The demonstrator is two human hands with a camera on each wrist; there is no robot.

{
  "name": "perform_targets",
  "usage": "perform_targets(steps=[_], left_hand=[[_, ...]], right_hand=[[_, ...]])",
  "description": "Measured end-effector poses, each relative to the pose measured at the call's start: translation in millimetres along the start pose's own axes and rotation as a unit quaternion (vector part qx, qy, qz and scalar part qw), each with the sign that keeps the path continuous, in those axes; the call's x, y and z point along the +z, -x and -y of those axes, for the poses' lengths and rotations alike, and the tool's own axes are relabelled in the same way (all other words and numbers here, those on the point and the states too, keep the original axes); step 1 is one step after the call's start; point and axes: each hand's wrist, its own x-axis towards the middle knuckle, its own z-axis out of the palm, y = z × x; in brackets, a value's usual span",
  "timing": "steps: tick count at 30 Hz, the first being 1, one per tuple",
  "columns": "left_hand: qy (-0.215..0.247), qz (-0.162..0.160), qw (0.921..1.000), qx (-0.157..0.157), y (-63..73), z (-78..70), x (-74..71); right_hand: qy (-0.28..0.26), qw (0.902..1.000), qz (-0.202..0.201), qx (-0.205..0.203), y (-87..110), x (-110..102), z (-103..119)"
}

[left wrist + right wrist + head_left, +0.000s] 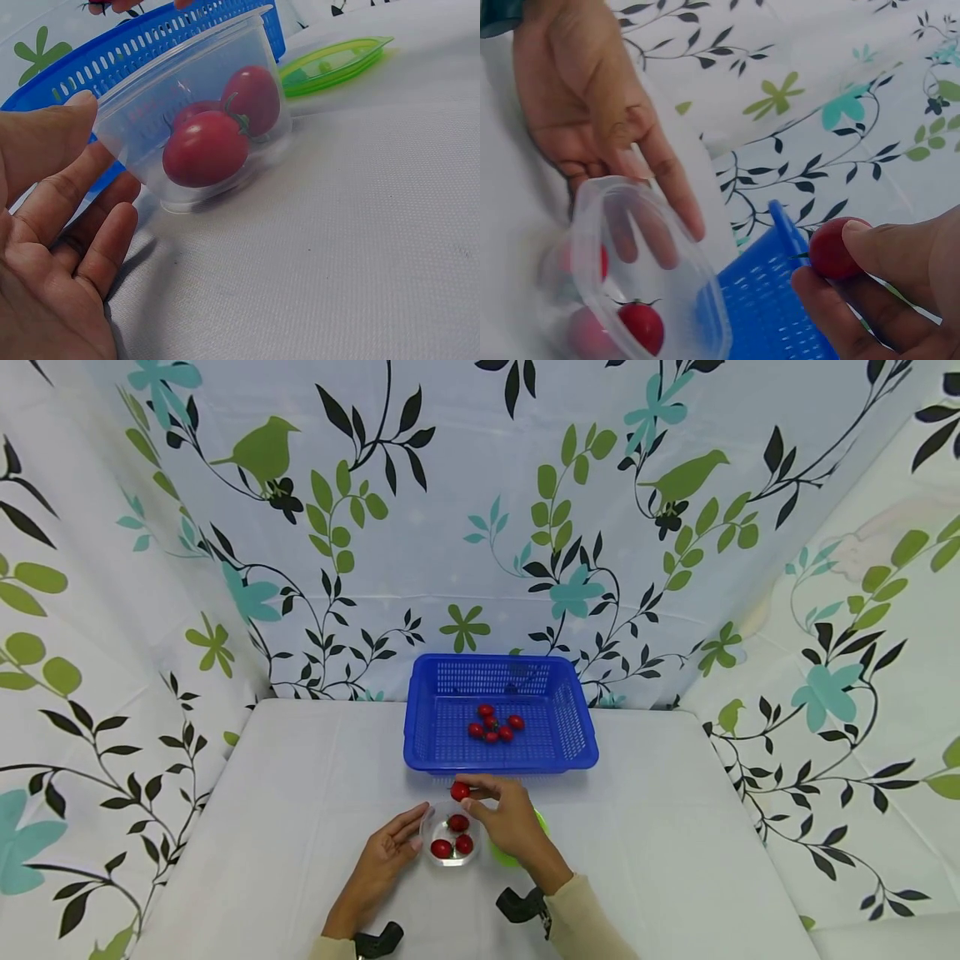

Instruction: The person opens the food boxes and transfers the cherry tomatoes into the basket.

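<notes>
A clear plastic container (425, 852) stands on the table with three cherry tomatoes (205, 149) inside. My left hand (386, 855) rests against its left side, fingers fairly straight along the outer wall and the thumb by the rim. Between thumb and fingers, my right hand (514, 823) pinches another cherry tomato (835, 247), held just above the container's far rim. Its small green stem shows in the right wrist view. Beyond the hands, a blue basket (501, 762) holds several more cherry tomatoes (491, 722).
A green lid (334, 66) lies on the table to the right of the container, partly covered by my right hand in the head view. The white-covered table (300, 793) meets patterned cloth (465, 527) at the back and both sides.
</notes>
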Motion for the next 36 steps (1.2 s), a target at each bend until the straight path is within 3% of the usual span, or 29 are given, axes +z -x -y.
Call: perform_targets(steps=[10,36], left_hand=[[-0.013,-0.006,0.9999,-0.002,0.0,0.5,-0.5],[-0.015,-0.004,0.9999,0.004,-0.7,1.5,-2.6]], right_hand=[[-0.031,0.9993,-0.018,0.001,-12.0,-18.0,13.4],[-0.049,0.9943,-0.093,0.016,-62.6,-52.8,17.5]])
